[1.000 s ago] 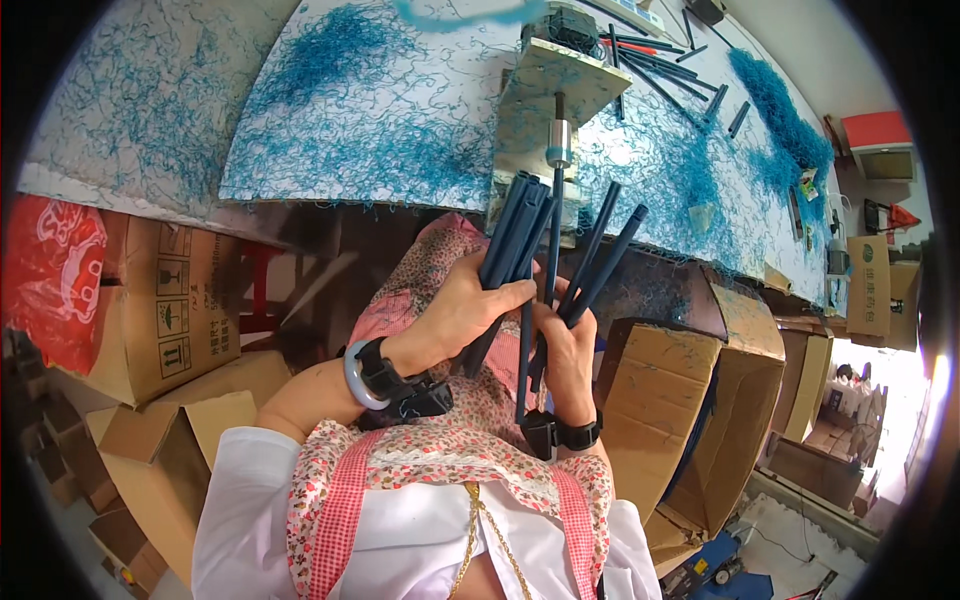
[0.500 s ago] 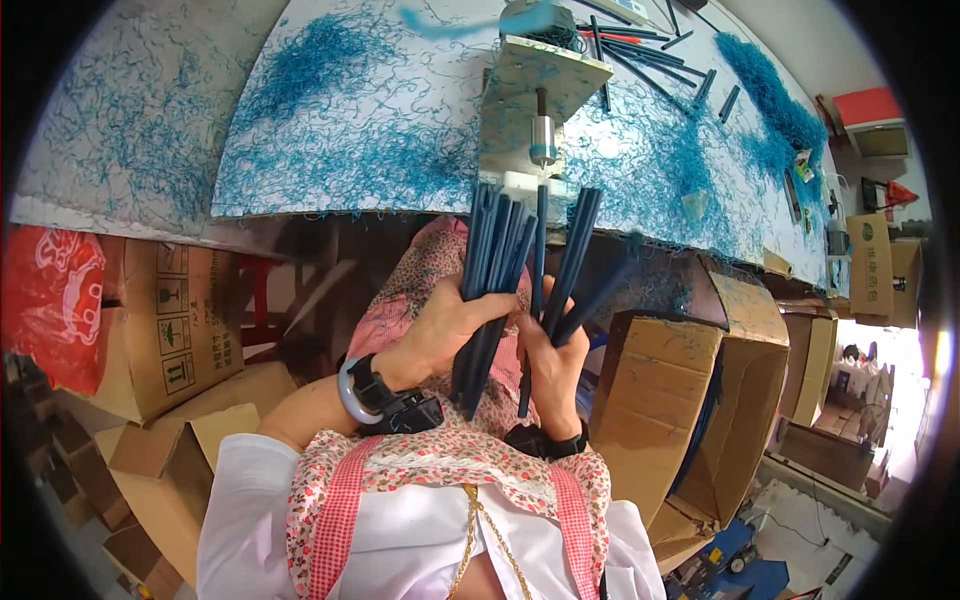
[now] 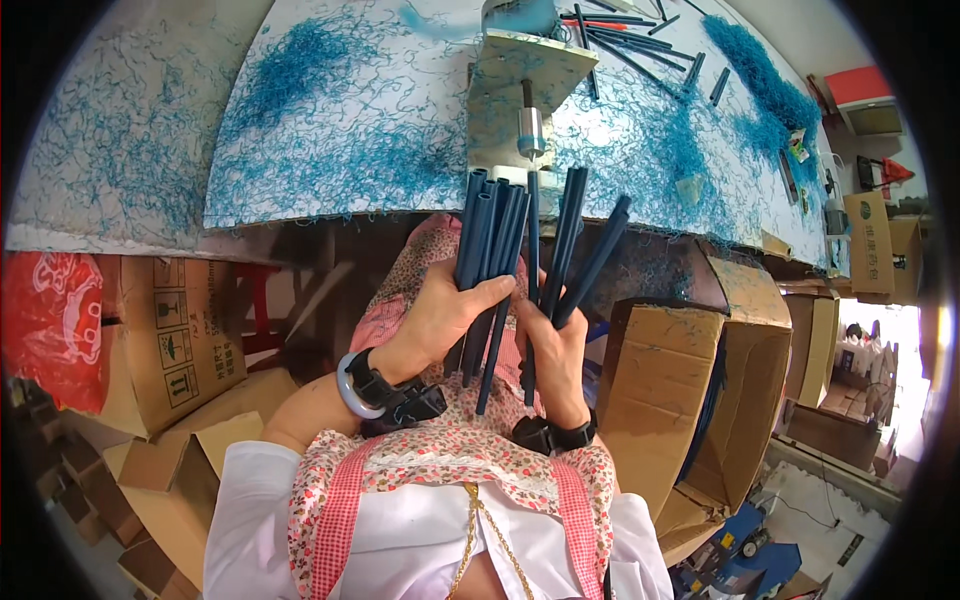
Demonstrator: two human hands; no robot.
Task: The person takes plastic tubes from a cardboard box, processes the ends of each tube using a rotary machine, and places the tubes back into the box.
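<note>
My left hand (image 3: pixel 440 318) is closed round a bundle of dark blue plastic tubes (image 3: pixel 485 235), their hollow ends facing the table. My right hand (image 3: pixel 553 350) grips a few more tubes (image 3: pixel 566 240), one tilted off to the right. Between the two groups a single tube (image 3: pixel 533 225) points up, its far end at the tip of a metal drill chuck (image 3: pixel 530 132). Whether the tip enters the tube is too small to tell. The fingers of both hands nearly meet at this tube. The chuck sticks out from a motor on a metal bracket (image 3: pixel 510 68).
Curly blue shavings (image 3: pixel 300 75) cover much of the white tabletop (image 3: pixel 410 90). Loose tubes (image 3: pixel 640 45) lie behind the bracket. An open cardboard box (image 3: pixel 660 400) with dark tubes stands at my right. More cartons (image 3: pixel 180 330) and a red plastic bag (image 3: pixel 55 330) are at my left.
The rightmost tube, blurred before, now shows sharply and stands higher in my right hand. The tubes in my left hand have shifted and spread a little. The whole view has moved slightly.
</note>
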